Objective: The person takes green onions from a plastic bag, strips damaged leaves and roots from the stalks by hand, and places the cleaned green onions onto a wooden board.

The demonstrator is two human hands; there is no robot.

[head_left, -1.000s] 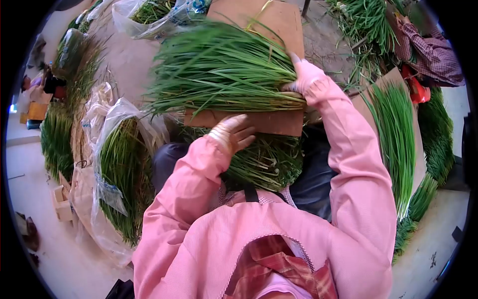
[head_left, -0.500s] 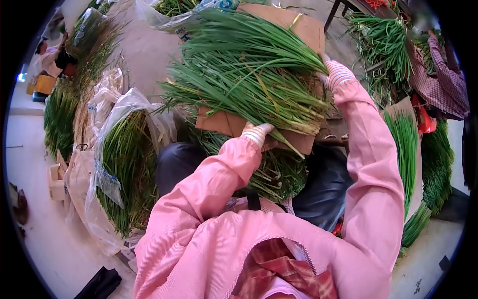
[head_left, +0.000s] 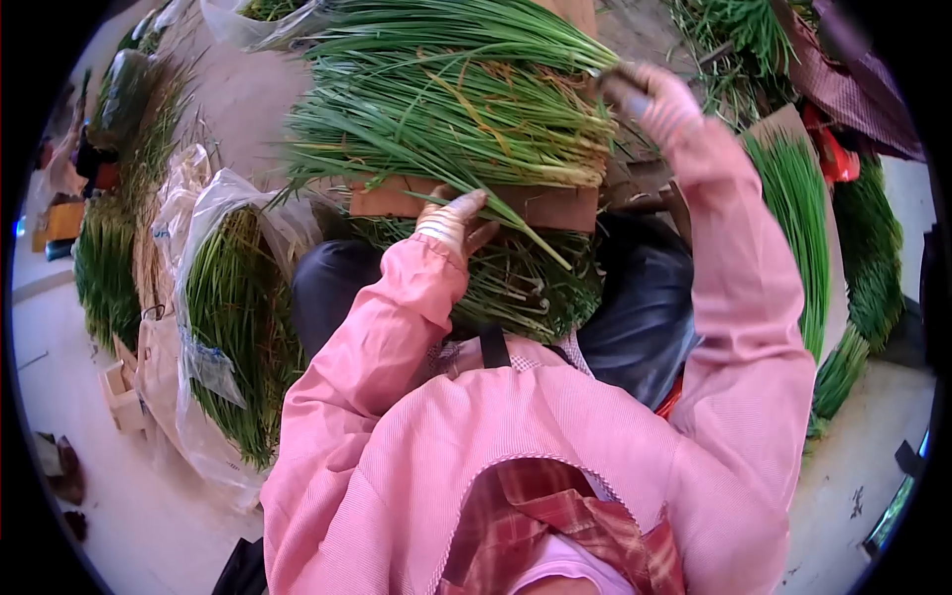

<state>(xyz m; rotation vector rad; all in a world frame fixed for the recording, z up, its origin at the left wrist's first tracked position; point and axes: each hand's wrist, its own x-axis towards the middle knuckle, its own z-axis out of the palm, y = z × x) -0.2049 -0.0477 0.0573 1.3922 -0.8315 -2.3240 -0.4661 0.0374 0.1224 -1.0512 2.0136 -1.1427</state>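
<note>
A wide pile of long green stalks (head_left: 446,109) lies across a brown board (head_left: 377,201), stem ends to the right. My left hand (head_left: 456,220), in a striped glove, pinches a few green stalks (head_left: 526,226) at the pile's near edge. My right hand (head_left: 650,96), gloved too and slightly blurred, has its fingers closed round the stem ends of an upper bunch (head_left: 555,30). Below the board, more cut stalks (head_left: 535,288) lie between my knees.
Plastic-wrapped greens (head_left: 238,327) stand at the left. On the right, long greens (head_left: 793,238) rest on another board, near a red bag (head_left: 836,154). A person's checked sleeve (head_left: 853,89) shows at the upper right. A wooden box (head_left: 121,397) is at far left.
The left hand went from open to pinching stalks at the near edge. The right hand has moved up, its bunch now apart from the stalks below, where more yellowed blades show.
</note>
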